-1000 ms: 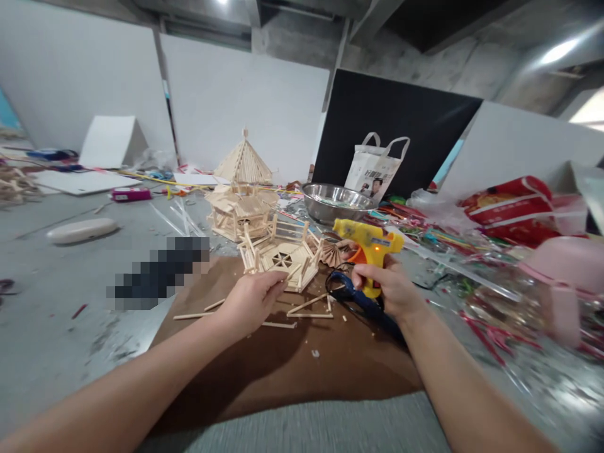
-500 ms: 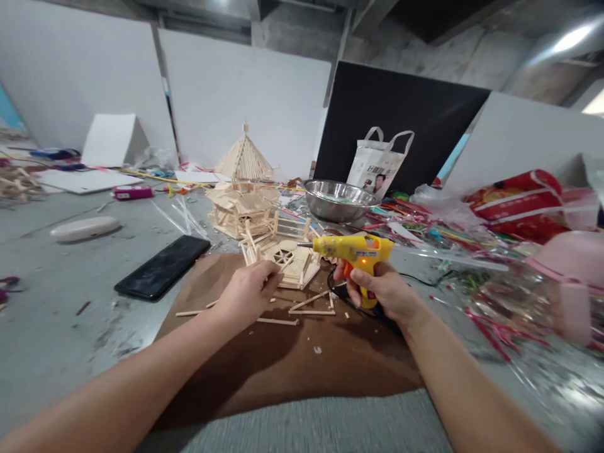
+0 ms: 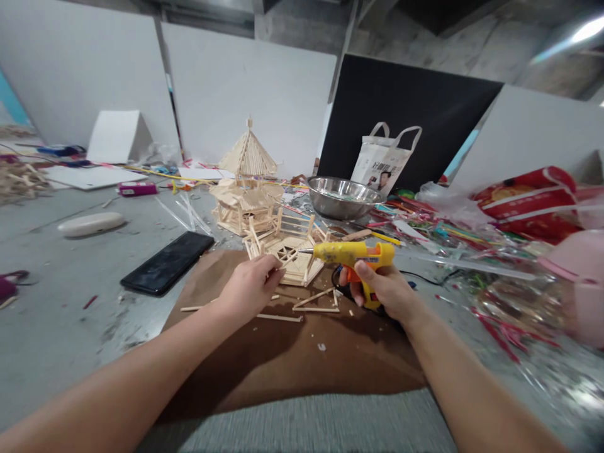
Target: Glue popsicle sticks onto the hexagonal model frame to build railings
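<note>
My right hand (image 3: pixel 384 286) is wrapped round the handle of a yellow hot glue gun (image 3: pixel 349 251), fingers at its orange trigger. The metal nozzle points left, over a hexagonal wooden-stick model base (image 3: pixel 306 274) with posts and railings. At the near left edge of that base, my left hand (image 3: pixel 252 283) is closed in a pinch on a thin wooden stick, mostly hidden by the fingers. Loose wooden sticks (image 3: pixel 316 309) lie on the brown sheet (image 3: pixel 283 371) below both hands. Behind the base stands a tiered stick pavilion (image 3: pixel 248 157) with a pointed roof.
A black phone (image 3: pixel 167 263) and a white oblong case (image 3: pixel 91 224) lie to the left. Behind are a steel bowl (image 3: pixel 342 198) and a white tote bag (image 3: pixel 384 160). Plastic scraps, a red bag (image 3: pixel 528 201) and a pink object (image 3: pixel 578 277) crowd the right.
The glue gun has come slightly left and down, its nozzle nearer my left fingers. My left hand stays at the base's edge. The whole view has shifted a little.
</note>
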The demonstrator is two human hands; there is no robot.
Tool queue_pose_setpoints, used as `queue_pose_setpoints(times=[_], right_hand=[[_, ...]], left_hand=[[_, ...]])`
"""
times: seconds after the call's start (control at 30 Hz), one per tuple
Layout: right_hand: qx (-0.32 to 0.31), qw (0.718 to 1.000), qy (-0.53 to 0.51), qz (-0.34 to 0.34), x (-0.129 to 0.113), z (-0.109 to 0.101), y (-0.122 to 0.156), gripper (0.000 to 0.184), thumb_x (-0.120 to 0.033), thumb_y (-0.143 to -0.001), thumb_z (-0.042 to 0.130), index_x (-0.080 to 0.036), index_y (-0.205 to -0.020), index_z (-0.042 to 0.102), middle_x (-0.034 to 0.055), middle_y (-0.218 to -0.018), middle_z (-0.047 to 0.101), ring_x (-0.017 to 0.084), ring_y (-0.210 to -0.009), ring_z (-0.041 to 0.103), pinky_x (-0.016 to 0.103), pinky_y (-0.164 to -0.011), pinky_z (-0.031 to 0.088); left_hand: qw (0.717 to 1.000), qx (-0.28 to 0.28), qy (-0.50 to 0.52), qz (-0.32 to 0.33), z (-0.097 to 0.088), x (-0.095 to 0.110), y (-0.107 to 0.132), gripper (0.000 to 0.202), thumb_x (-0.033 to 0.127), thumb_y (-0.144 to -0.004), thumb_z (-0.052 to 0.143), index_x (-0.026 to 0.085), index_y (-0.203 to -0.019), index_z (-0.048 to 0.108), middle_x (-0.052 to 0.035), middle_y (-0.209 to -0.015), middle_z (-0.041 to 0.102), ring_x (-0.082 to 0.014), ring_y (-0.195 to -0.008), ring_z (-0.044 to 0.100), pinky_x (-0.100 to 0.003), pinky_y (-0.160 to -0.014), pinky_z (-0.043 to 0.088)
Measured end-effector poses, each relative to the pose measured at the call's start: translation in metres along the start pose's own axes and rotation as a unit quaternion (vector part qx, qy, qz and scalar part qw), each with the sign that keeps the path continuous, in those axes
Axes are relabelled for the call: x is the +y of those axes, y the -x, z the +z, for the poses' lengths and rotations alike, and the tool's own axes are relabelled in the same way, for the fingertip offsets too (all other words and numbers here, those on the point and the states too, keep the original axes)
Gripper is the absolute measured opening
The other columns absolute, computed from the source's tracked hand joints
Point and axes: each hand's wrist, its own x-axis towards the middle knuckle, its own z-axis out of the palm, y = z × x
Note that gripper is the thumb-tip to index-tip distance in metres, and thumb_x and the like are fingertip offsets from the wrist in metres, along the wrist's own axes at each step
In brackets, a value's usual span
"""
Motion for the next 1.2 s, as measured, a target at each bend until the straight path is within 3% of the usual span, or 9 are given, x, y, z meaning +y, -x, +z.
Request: queue_pose_setpoints(times=[1.2], right_hand=[[-0.003,0.999,0.033,-0.008,0.0022,-0.0019,-0.0022,0.033,-0.051,-0.063,0.058,-0.018,-0.065,0.055,-0.0034,-0.050,0.053,0.004,-0.029,0.041,0.018,-0.028,0.031]], left_hand=[[1.000,0.002,-0.011,0.013,0.0026,-0.0052,0.0004,0.012,0.022,-0.077,0.045,0.017,-0.071,0.053,0.0002,-0.062,0.057,-0.0099,-0.055,0.050,-0.019,-0.052,0.035]])
